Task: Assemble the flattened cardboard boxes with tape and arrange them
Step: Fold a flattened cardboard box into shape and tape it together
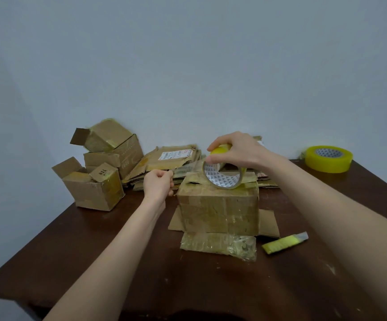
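A cardboard box (219,212) stands upside down in the middle of the table, its lower flaps spread flat on the wood. My right hand (236,150) grips a yellow tape roll (222,176) just above the box top. A clear strip of tape (187,165) runs from the roll leftward to my left hand (158,184), which pinches its free end beside the box's upper left corner. A pile of flattened boxes (171,161) lies behind, against the wall.
Several assembled boxes (99,167) are stacked at the back left. A second, larger yellow tape roll (328,158) sits at the back right corner. A yellow utility knife (285,243) lies to the right of the box. The table (95,262) is dark brown wood.
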